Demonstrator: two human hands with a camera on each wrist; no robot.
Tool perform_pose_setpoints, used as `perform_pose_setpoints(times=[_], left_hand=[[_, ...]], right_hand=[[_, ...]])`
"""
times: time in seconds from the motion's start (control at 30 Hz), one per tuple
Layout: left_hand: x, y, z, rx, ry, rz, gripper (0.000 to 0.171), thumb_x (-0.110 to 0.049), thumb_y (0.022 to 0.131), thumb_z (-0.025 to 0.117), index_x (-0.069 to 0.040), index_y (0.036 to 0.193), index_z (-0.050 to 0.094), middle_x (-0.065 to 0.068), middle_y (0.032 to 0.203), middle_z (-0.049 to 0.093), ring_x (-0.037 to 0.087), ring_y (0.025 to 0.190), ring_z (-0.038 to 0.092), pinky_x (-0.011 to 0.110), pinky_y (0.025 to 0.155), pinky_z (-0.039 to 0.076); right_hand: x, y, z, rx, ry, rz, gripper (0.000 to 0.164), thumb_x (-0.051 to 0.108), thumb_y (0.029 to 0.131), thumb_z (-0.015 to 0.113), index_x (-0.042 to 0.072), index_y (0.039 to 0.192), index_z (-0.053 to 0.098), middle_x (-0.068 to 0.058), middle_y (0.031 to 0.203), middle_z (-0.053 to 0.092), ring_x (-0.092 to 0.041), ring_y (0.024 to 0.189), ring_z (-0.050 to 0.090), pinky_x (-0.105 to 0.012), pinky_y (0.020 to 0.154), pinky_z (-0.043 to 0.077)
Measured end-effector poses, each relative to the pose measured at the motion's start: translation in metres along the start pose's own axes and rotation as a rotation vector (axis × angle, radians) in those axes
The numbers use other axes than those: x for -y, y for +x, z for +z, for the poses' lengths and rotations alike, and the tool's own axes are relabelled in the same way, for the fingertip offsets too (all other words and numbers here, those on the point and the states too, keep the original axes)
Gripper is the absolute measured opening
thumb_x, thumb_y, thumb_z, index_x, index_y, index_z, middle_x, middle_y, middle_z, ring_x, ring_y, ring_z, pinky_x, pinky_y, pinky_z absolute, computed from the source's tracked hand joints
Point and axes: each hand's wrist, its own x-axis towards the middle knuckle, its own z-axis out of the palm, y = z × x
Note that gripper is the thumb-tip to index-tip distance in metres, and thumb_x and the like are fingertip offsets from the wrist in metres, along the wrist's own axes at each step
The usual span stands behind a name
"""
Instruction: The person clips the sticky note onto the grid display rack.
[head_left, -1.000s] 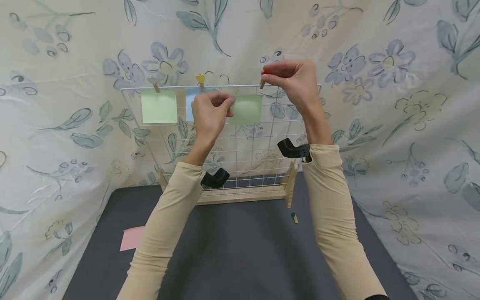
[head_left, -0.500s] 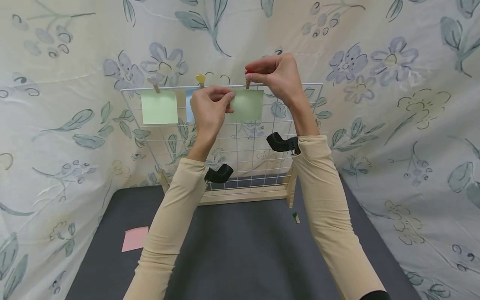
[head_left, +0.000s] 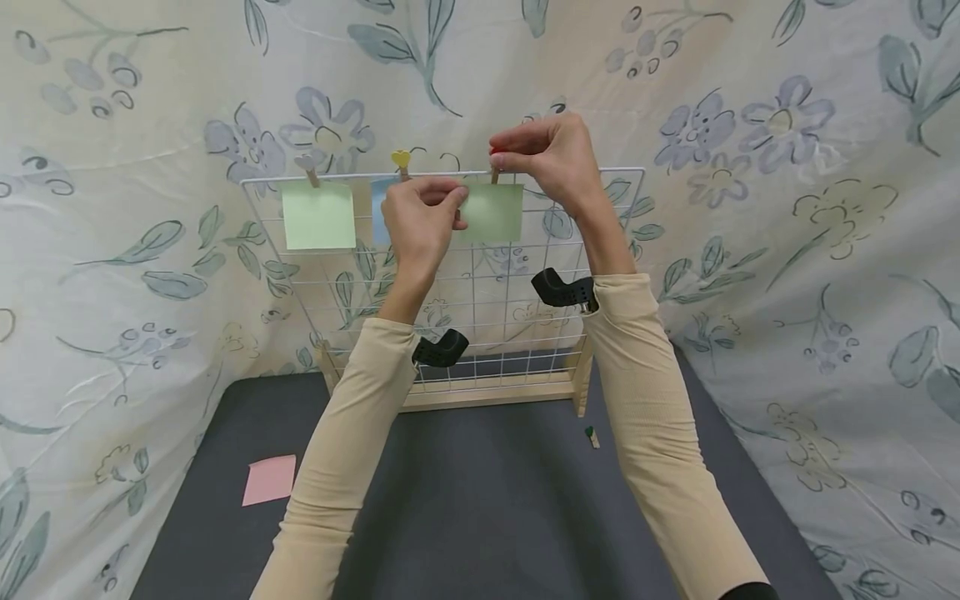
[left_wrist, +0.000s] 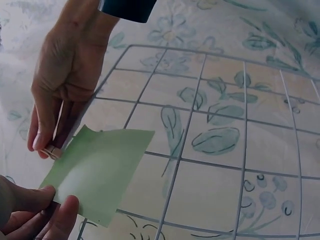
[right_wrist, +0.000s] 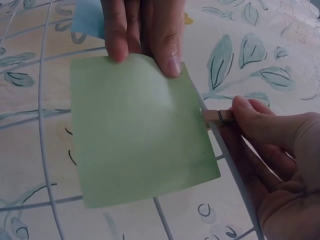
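Observation:
My left hand point(head_left: 416, 223) pinches a green paper square point(head_left: 495, 213) by its left edge, holding it up against the white wire grid rack point(head_left: 495, 392). Between thumb and fingers of my right hand point(head_left: 553, 160) is a small wooden clothespin point(right_wrist: 215, 116) with a bit of red on top. Its tips point down at the paper's top edge, by the rack's top wire. Whether they clamp the paper I cannot tell. The right wrist view shows the left fingertips point(right_wrist: 173, 66) on the paper; the left wrist view has both hands beside it.
Left on the rack hang another green square point(head_left: 318, 218) under a pale-topped clothespin point(head_left: 311, 177) and a blue square point(head_left: 381, 215), partly hidden, under a yellow heart clothespin point(head_left: 402, 163). A pink square point(head_left: 268, 481) and a green-topped clothespin point(head_left: 592, 437) lie on the dark table point(head_left: 480, 500).
With the clothespin, my right hand has gone left from beyond the paper's right edge to above the middle of its top edge, then slightly down. The left hand has barely moved.

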Motion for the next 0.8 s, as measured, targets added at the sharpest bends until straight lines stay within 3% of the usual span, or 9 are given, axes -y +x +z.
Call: perform_pose_setpoints(times=[0.3, 0.6, 0.8], left_hand=[[-0.005, -0.005, 0.001, -0.016, 0.000, -0.025, 0.013, -0.006, 0.089, 0.072, 0.006, 0.095, 0.074, 0.018, 0.088, 0.074, 0.016, 0.055, 0.064, 0.022, 0.054, 0.059], [-0.010, -0.008, 0.005, -0.016, -0.031, 0.009, 0.015, -0.006, 0.089, 0.072, 0.007, 0.095, 0.074, 0.020, 0.088, 0.073, 0.015, 0.056, 0.064, 0.023, 0.056, 0.059], [-0.012, -0.011, 0.007, -0.039, 0.020, 0.037, 0.016, -0.008, 0.089, 0.072, 0.006, 0.097, 0.074, 0.019, 0.090, 0.073, 0.016, 0.058, 0.065, 0.021, 0.056, 0.059]], right_hand=[[0.003, -0.003, -0.004, 0.013, 0.020, 0.011, 0.023, 0.007, 0.082, 0.080, -0.002, 0.102, 0.075, -0.008, 0.095, 0.075, -0.017, 0.086, 0.069, -0.027, 0.083, 0.055], [0.005, -0.006, -0.006, 0.042, -0.007, 0.018, 0.024, 0.008, 0.081, 0.081, 0.000, 0.103, 0.076, -0.009, 0.098, 0.075, -0.016, 0.090, 0.069, -0.025, 0.080, 0.055], [0.006, -0.009, -0.005, 0.048, -0.084, 0.010, 0.026, 0.014, 0.084, 0.079, 0.003, 0.107, 0.075, -0.009, 0.105, 0.074, -0.017, 0.093, 0.068, -0.025, 0.083, 0.056]])
